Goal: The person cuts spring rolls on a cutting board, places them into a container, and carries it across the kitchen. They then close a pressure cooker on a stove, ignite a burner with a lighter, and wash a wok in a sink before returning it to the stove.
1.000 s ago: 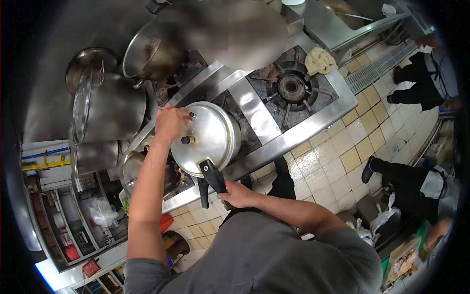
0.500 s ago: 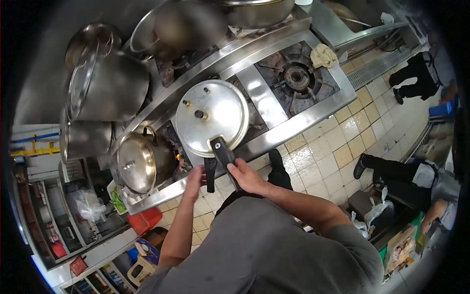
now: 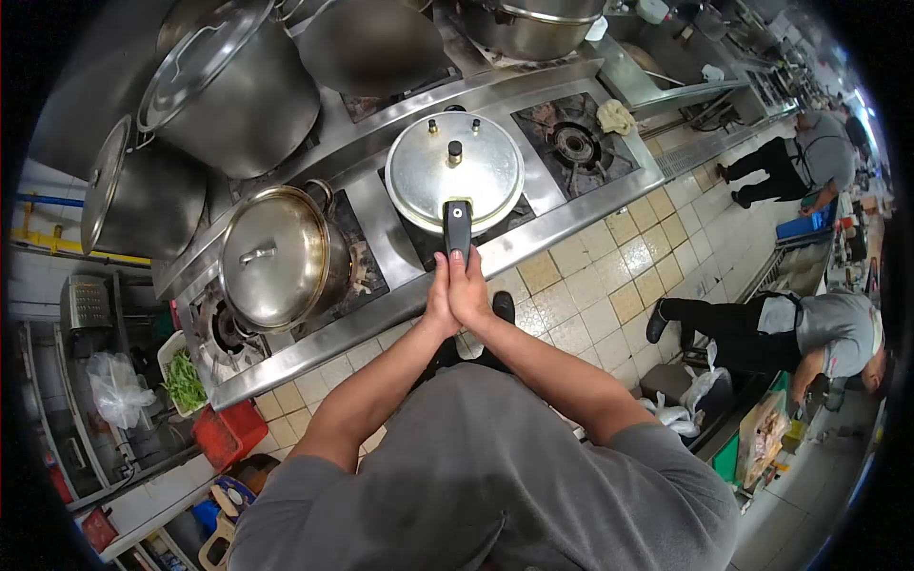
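Observation:
A silver pressure cooker (image 3: 428, 176) with a round lid sits on a burner of the steel stove, its black handle (image 3: 458, 226) pointing toward me. My left hand (image 3: 440, 297) presses against the handle's left side. From the right, my right hand (image 3: 467, 290) is wrapped on the same handle, its thumb on top. The palms nearly meet around the grip, so the handle's end is hidden. On top of the lid are a black-capped weight (image 3: 455, 152) and two small valves.
A lidded steel pot (image 3: 276, 257) stands left of the cooker. Large stockpots (image 3: 243, 100) line the back left. To the right is a bare burner (image 3: 575, 145) with a cloth (image 3: 615, 117) beside it. Two people (image 3: 809, 333) work at the right. A red bin (image 3: 229, 434) stands below left.
My left hand has come in against the cooker's handle, joining my right. Two black handles stood apart before; now they look lined up as one. The camera view has shifted.

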`<action>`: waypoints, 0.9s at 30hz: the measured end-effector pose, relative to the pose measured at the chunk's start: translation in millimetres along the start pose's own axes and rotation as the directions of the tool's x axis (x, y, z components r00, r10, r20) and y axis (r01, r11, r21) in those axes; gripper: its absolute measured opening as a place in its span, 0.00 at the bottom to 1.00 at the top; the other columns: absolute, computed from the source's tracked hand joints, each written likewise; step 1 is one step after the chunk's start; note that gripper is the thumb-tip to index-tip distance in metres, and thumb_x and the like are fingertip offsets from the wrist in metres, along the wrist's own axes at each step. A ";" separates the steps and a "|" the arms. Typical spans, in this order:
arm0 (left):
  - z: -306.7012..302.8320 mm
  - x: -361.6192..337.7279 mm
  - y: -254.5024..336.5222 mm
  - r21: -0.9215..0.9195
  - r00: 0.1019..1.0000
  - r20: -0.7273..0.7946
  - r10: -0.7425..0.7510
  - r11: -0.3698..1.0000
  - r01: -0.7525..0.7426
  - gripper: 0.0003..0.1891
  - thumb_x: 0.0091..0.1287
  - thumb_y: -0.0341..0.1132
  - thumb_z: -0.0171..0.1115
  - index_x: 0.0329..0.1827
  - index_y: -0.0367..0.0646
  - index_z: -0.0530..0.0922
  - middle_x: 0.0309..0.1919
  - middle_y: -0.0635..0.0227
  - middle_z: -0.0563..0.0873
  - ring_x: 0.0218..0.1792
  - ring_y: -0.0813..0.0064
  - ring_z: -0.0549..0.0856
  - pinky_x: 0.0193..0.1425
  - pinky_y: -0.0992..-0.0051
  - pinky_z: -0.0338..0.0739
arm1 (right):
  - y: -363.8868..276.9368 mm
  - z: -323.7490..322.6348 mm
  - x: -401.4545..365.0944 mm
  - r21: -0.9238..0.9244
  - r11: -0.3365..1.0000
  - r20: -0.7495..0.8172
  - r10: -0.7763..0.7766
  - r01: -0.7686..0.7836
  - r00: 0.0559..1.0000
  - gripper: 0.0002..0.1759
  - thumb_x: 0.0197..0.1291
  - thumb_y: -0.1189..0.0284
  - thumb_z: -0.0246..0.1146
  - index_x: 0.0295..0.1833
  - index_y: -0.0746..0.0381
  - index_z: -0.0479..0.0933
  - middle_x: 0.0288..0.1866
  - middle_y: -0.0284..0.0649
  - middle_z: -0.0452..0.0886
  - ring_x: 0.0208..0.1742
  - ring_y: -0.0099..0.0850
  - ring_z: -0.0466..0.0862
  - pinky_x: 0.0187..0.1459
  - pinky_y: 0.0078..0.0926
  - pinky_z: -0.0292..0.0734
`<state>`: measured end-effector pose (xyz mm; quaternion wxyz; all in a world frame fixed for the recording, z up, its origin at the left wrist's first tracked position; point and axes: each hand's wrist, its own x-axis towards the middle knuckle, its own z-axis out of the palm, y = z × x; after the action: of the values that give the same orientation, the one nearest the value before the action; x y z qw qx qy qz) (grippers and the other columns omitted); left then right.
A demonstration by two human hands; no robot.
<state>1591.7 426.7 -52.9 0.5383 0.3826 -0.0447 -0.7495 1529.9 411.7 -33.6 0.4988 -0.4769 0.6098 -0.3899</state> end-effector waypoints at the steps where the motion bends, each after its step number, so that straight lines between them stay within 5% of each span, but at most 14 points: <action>1: 3.7 -3.3 3.7 0.000 1.000 0.013 0.002 1.000 -0.002 0.40 0.71 0.73 0.43 0.68 0.48 0.72 0.61 0.64 0.80 0.61 0.70 0.78 0.63 0.66 0.75 | -4.8 4.8 0.1 -0.045 0.999 -0.088 0.008 -0.012 0.996 0.34 0.77 0.51 0.48 0.72 0.70 0.62 0.55 0.56 0.81 0.58 0.46 0.81 0.61 0.38 0.74; 5: 6.4 -10.6 5.7 -0.023 0.999 0.041 -0.009 1.000 0.010 0.39 0.69 0.75 0.44 0.65 0.51 0.74 0.54 0.69 0.81 0.56 0.73 0.79 0.60 0.68 0.76 | -22.3 -1.8 -4.1 0.058 0.988 -0.041 0.143 -0.140 0.989 0.36 0.76 0.48 0.50 0.70 0.71 0.66 0.57 0.59 0.81 0.60 0.47 0.81 0.62 0.38 0.73; 9: -12.2 8.9 -1.2 0.113 0.999 0.049 0.019 0.993 -0.024 0.40 0.68 0.75 0.47 0.64 0.47 0.75 0.52 0.70 0.82 0.53 0.74 0.80 0.60 0.70 0.75 | 7.7 2.9 6.0 -0.021 1.000 -0.168 0.017 -0.021 0.986 0.35 0.74 0.49 0.52 0.62 0.74 0.72 0.54 0.60 0.80 0.55 0.50 0.81 0.58 0.41 0.75; 11: 1.0 -7.6 12.2 0.239 0.987 -0.057 0.151 0.962 -0.134 0.33 0.72 0.64 0.57 0.62 0.42 0.75 0.49 0.67 0.83 0.49 0.74 0.82 0.54 0.71 0.79 | 8.4 -5.1 1.1 -0.137 0.980 -0.274 -0.178 0.145 0.945 0.32 0.74 0.51 0.54 0.61 0.73 0.72 0.55 0.60 0.79 0.57 0.51 0.80 0.58 0.42 0.75; 13: 17.3 -25.2 29.1 0.760 0.980 -0.024 0.196 0.640 -0.109 0.25 0.71 0.47 0.67 0.60 0.37 0.73 0.45 0.64 0.84 0.43 0.74 0.84 0.45 0.72 0.82 | 14.7 -30.8 3.4 -0.027 0.995 -0.231 -0.096 0.092 0.968 0.31 0.73 0.53 0.56 0.62 0.72 0.72 0.56 0.60 0.78 0.57 0.51 0.79 0.59 0.42 0.75; 14: 41.4 -44.0 39.2 0.817 0.995 -0.059 0.079 0.577 0.003 0.23 0.66 0.32 0.69 0.59 0.34 0.70 0.43 0.62 0.84 0.39 0.70 0.86 0.39 0.70 0.85 | 24.3 -48.1 1.5 0.071 0.997 -0.154 -0.015 0.026 0.988 0.29 0.72 0.54 0.57 0.62 0.71 0.71 0.57 0.60 0.78 0.58 0.52 0.79 0.59 0.43 0.75; 16: 27.1 -29.7 22.6 0.777 0.991 -0.080 0.105 0.629 -0.004 0.22 0.66 0.30 0.68 0.59 0.33 0.69 0.43 0.61 0.84 0.40 0.68 0.87 0.40 0.68 0.87 | 86.1 -77.8 11.5 0.011 0.991 -0.178 -0.126 0.130 0.976 0.30 0.69 0.55 0.62 0.64 0.68 0.70 0.55 0.58 0.80 0.54 0.52 0.82 0.57 0.44 0.76; 18: 22.5 -22.9 14.0 0.637 0.985 -0.100 0.142 0.770 -0.047 0.20 0.65 0.23 0.63 0.59 0.33 0.68 0.46 0.58 0.83 0.44 0.63 0.88 0.44 0.63 0.89 | 134.6 -127.2 7.5 -0.154 0.986 -0.068 0.049 -0.059 0.997 0.32 0.66 0.54 0.65 0.65 0.66 0.71 0.51 0.56 0.83 0.51 0.51 0.84 0.55 0.43 0.78; 20: 26.9 -24.1 8.0 0.560 0.980 -0.095 0.174 0.823 -0.092 0.20 0.65 0.21 0.61 0.59 0.32 0.69 0.48 0.56 0.82 0.43 0.63 0.88 0.43 0.64 0.89 | 157.7 -194.7 -10.8 -0.492 0.869 0.147 0.130 -0.042 0.981 0.34 0.65 0.52 0.65 0.66 0.66 0.71 0.46 0.53 0.85 0.45 0.43 0.87 0.49 0.38 0.82; 21: 29.6 -26.1 3.3 0.472 0.976 -0.101 0.195 0.873 -0.126 0.19 0.64 0.19 0.59 0.59 0.32 0.69 0.50 0.54 0.81 0.42 0.62 0.89 0.42 0.66 0.90 | 181.0 -229.6 -22.5 -0.521 0.848 0.197 0.229 -0.096 0.953 0.35 0.60 0.51 0.67 0.63 0.68 0.74 0.50 0.58 0.85 0.51 0.51 0.86 0.54 0.41 0.80; 22: 36.6 -25.9 0.3 0.445 0.974 -0.132 0.187 0.889 -0.110 0.20 0.64 0.19 0.58 0.59 0.33 0.69 0.51 0.55 0.81 0.46 0.61 0.88 0.46 0.62 0.90 | 250.1 -262.5 -28.8 -0.677 0.736 0.201 0.155 0.023 0.967 0.33 0.60 0.52 0.65 0.59 0.69 0.77 0.51 0.60 0.84 0.55 0.54 0.84 0.57 0.42 0.79; 24: 40.0 -16.6 -9.5 0.427 0.971 -0.135 0.196 0.896 -0.122 0.21 0.64 0.20 0.61 0.60 0.35 0.70 0.52 0.55 0.81 0.48 0.60 0.87 0.49 0.60 0.89 | 317.1 -343.0 -63.5 -0.848 0.524 0.167 0.411 -0.083 0.896 0.31 0.61 0.49 0.61 0.52 0.68 0.82 0.52 0.60 0.84 0.58 0.54 0.83 0.59 0.44 0.78; 25: 41.1 -15.1 -12.8 0.413 0.971 -0.132 0.201 0.901 -0.131 0.22 0.64 0.21 0.64 0.60 0.36 0.70 0.53 0.56 0.82 0.50 0.59 0.87 0.52 0.57 0.88 | 400.1 -388.3 -76.0 -0.941 0.338 0.199 0.503 0.021 0.841 0.31 0.61 0.46 0.61 0.47 0.67 0.84 0.50 0.59 0.85 0.57 0.52 0.84 0.58 0.44 0.78; 27: 49.4 -15.3 -10.4 0.399 0.963 -0.151 0.224 0.905 -0.148 0.22 0.64 0.21 0.63 0.61 0.37 0.70 0.53 0.57 0.82 0.53 0.59 0.86 0.52 0.55 0.87 | 430.8 -467.1 -109.8 -0.975 0.217 0.135 0.763 -0.055 0.632 0.31 0.66 0.46 0.59 0.45 0.67 0.84 0.37 0.53 0.86 0.40 0.46 0.87 0.42 0.44 0.81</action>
<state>1554.9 426.8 -15.1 0.5239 0.5453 -0.1748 -0.6306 994.4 622.1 -324.7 0.3966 -0.5658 0.6290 0.3564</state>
